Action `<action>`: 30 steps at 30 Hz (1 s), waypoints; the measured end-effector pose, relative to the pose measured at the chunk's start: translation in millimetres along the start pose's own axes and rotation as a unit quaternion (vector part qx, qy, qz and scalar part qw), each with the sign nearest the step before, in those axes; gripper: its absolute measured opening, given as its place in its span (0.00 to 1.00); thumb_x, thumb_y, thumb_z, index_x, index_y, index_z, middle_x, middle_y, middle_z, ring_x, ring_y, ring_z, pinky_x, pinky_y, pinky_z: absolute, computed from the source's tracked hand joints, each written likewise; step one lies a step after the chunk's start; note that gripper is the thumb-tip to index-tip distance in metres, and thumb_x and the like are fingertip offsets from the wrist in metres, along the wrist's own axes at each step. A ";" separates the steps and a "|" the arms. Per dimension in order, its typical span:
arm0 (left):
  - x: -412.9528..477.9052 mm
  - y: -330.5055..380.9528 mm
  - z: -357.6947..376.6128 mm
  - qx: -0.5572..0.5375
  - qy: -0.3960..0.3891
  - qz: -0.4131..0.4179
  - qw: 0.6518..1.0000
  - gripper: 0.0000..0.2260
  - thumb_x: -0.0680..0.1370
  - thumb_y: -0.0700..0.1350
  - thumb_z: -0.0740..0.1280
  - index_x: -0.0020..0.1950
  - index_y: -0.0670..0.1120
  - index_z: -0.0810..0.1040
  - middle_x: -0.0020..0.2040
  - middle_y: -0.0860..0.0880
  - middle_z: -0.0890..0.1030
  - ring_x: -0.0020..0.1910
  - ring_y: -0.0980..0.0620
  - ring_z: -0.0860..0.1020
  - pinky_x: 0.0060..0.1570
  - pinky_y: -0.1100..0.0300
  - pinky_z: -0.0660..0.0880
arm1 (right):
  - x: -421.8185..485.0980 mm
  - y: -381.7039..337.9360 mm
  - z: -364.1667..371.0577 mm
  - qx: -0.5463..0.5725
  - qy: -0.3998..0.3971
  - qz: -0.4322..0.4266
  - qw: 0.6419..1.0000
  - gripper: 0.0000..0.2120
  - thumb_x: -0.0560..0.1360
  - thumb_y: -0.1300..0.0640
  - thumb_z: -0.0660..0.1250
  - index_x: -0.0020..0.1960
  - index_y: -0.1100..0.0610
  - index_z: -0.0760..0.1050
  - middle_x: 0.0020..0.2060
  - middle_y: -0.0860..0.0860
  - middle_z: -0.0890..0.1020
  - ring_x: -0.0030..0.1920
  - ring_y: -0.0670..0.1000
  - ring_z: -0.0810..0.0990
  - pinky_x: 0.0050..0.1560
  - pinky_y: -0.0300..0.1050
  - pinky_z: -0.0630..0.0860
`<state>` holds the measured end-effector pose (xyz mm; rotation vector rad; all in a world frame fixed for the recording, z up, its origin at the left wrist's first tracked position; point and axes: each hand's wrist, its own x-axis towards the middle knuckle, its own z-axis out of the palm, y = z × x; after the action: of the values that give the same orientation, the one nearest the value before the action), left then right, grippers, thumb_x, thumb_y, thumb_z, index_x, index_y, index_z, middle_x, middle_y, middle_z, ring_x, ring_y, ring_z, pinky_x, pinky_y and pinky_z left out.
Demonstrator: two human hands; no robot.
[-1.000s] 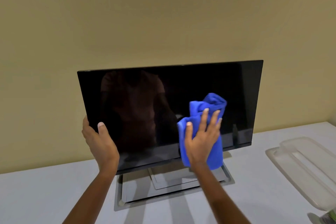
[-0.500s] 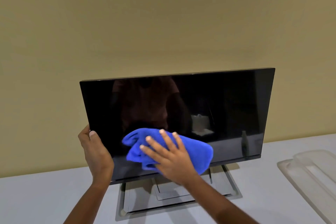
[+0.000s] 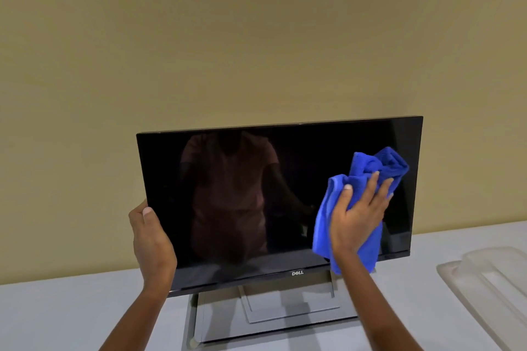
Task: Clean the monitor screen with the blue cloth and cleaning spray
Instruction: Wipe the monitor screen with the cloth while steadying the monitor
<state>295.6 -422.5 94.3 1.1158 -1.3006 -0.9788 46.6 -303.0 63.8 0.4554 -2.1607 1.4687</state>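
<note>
While the monitor (image 3: 273, 202) stood upright on the bench (image 3: 71, 316), I logged the blue cloth (image 3: 356, 208) at the right end of its screen.

Item, monitor: wide dark panel, long axis running left to right, set on a flat stand (image 3: 273, 319) against the wall. Item, right hand (image 3: 356, 219): fingers spread flat, pressing the bunched cloth onto the glass near the right edge, lower half. Item, left hand (image 3: 151, 239): curled round the left bezel, thumb on the front, steadying the panel. Relation noted: the uncovered glass lay mostly to the left of the cloth, along the long axis, so I judged the next stroke would run leftward, toward the bracing hand. The right hand was the nearer to that work. Cleaning spray: not in view. Item, clear plastic tray (image 3: 490, 291): on the bench at far right, apart.
</note>
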 end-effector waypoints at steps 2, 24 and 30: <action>1.1 1.5 -0.2 0.002 -0.002 0.000 1.000 0.17 0.82 0.49 0.46 0.65 0.44 0.65 0.57 0.46 0.73 0.52 0.49 0.69 0.53 0.54 0.65 | -21.0 -18.6 10.0 -0.018 -0.016 -0.037 0.999 0.27 0.77 0.46 0.53 0.73 0.58 0.60 0.73 0.60 0.61 0.72 0.64 0.58 0.66 0.60 0.64; 23.4 -14.3 -10.4 0.032 0.007 0.087 0.996 0.09 0.79 0.37 0.56 0.55 0.38 0.73 0.51 0.45 0.76 0.49 0.47 0.73 0.50 0.55 0.67 | -51.6 -8.4 13.7 -0.120 -0.113 -0.363 0.917 0.24 0.78 0.42 0.46 0.72 0.47 0.55 0.73 0.48 0.54 0.72 0.59 0.57 0.71 0.53 0.51; 24.4 -19.2 -13.0 0.027 0.011 0.093 0.995 0.08 0.79 0.37 0.57 0.55 0.39 0.74 0.52 0.43 0.78 0.49 0.47 0.74 0.51 0.54 0.70 | -12.8 31.9 -11.5 -0.041 -0.036 -0.071 0.996 0.29 0.75 0.45 0.53 0.73 0.55 0.57 0.74 0.58 0.59 0.73 0.62 0.57 0.69 0.61 0.62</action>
<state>311.0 -449.5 81.5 1.0237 -1.3939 -0.7957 42.8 -280.5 35.6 0.6268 -2.1865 1.3003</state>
